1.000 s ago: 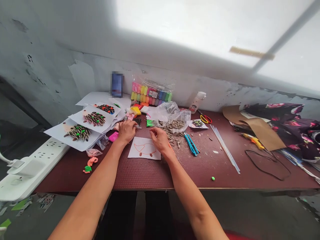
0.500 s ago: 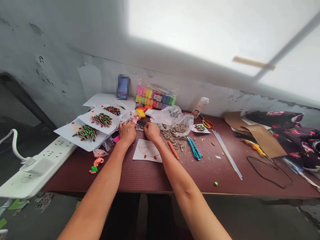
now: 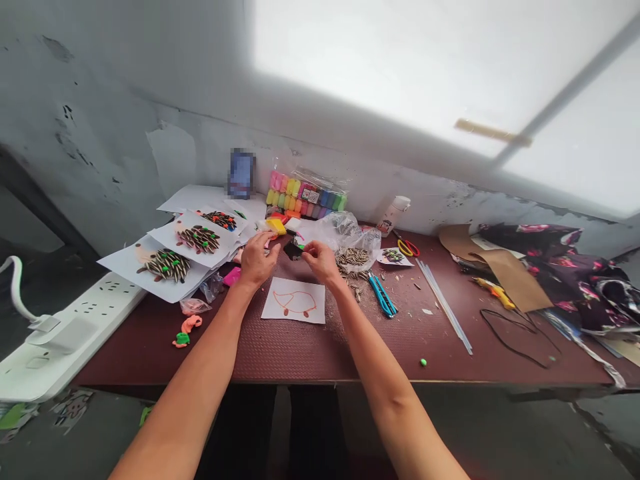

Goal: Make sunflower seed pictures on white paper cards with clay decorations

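The small, flat black packet point(image 3: 292, 251) sits over the table point(image 3: 360, 350), seemingly pinched at its edge by my right hand point(image 3: 320, 260)'s closed fingers; loosening them could drop it. Its long axis seems slanted away leftward. My left hand point(image 3: 258, 259) curls loosely beside it, hold unclear.

power strip point(image 3: 83, 333): left end of worktop point(image 3: 280, 357) | bottle point(image 3: 394, 217): near wall point(image 3: 200, 73) | scissors point(image 3: 411, 248): beside bottle | glue gun point(image 3: 500, 295): by brown paper point(image 3: 520, 277) | floral cloth point(image 3: 565, 287): far right
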Demonstrator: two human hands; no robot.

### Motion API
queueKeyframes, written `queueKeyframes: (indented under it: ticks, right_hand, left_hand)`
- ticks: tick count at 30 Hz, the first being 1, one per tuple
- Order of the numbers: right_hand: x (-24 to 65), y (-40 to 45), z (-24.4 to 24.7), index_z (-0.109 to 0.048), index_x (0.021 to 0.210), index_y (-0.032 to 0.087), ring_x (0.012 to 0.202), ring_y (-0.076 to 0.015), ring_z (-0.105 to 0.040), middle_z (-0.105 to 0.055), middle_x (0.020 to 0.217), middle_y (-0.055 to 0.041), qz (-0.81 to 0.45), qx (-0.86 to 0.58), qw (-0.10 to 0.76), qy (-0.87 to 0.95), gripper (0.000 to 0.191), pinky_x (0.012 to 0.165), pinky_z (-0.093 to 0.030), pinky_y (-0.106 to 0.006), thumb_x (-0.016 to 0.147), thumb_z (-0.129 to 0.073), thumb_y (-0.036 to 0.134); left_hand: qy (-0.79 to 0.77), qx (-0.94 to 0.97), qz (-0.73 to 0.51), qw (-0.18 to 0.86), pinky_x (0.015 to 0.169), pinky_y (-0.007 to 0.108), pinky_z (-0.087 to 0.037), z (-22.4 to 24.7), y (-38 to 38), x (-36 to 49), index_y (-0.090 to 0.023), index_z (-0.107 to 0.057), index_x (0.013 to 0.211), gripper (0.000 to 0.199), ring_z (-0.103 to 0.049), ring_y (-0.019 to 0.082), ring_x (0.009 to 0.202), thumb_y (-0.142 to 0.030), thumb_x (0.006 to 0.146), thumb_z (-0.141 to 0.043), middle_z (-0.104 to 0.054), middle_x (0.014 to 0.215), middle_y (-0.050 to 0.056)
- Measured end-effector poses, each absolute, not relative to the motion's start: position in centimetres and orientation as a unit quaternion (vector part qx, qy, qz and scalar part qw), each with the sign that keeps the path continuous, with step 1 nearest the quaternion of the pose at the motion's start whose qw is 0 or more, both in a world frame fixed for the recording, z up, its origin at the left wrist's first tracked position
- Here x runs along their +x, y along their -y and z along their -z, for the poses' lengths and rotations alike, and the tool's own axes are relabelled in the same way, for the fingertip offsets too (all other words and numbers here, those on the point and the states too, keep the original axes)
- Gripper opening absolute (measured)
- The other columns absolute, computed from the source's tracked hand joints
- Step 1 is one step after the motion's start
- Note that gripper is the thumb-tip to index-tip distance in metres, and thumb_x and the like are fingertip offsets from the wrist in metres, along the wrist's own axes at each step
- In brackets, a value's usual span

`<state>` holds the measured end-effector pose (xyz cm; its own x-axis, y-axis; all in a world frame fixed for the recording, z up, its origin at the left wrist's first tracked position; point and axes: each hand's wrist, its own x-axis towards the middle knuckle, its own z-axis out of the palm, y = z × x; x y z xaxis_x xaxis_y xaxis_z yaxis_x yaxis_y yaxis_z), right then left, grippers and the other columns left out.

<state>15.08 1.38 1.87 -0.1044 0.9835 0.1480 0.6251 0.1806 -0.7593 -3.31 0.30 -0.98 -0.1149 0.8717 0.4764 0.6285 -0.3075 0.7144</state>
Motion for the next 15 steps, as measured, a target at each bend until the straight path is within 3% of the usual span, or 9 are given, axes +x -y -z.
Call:
queueKeyframes:
  ticks: [4, 7, 10, 15]
  right_hand:
    - [16.4, -0.2, -2.0, -0.067, 0.082, 0.020, 0.055, -0.0101, -0.050, -0.058, 0.062, 0.0053, -0.401, -0.481, 0.421, 0.656, 0.011, 0.056, -0.038, -0.023, 0.077, -0.068, 0.029]
    - [16.1, 0.4, -2.0, -0.070, 0.086, 0.020, 0.056, -0.0098, -0.052, -0.062, 0.065, 0.0035, -0.474, -0.426, 0.461, 0.618, 0.024, 0.057, -0.041, -0.023, 0.074, -0.074, 0.040]
    - [15.7, 0.9, -1.7, -0.071, 0.091, 0.020, 0.058, -0.0092, -0.054, -0.068, 0.074, 0.0003, -0.529, -0.408, 0.496, 0.555, 0.037, 0.056, -0.043, -0.023, 0.074, -0.074, 0.052]
    - [15.6, 1.3, -1.2, -0.071, 0.080, 0.019, 0.057, -0.0091, -0.051, -0.066, 0.070, 0.0002, -0.532, -0.411, 0.494, 0.552, 0.038, 0.055, -0.041, -0.023, 0.068, -0.079, 0.054]
  left_hand:
    - [-0.482, 0.598, -0.521, 0.371, 0.075, 0.040, -0.061, 0.5, -0.1, -2.5, -0.016, -0.059, 0.131, 0.067, -0.071, 0.027, 0.096, -0.045, 0.073, -0.077, -0.069, 0.123, 0.016]
    - [-0.407, 0.555, -0.521, 0.505, 0.056, 0.031, -0.059, 0.3, 0.2, -2.5, -0.015, -0.065, 0.109, 0.055, -0.071, 0.021, 0.074, -0.048, 0.069, -0.080, -0.074, 0.099, 0.010]
    - [-0.393, 0.499, -0.555, 0.537, 0.049, 0.025, -0.056, 0.1, 0.3, -2.6, -0.015, -0.062, 0.097, 0.049, -0.068, 0.016, 0.063, -0.046, 0.066, -0.083, -0.073, 0.089, 0.006]
    - [-0.386, 0.474, -0.551, 0.568, 0.051, 0.025, -0.059, -0.5, 0.6, -2.5, -0.016, -0.059, 0.093, 0.050, -0.068, 0.015, 0.066, -0.042, 0.060, -0.088, -0.069, 0.086, 0.002]
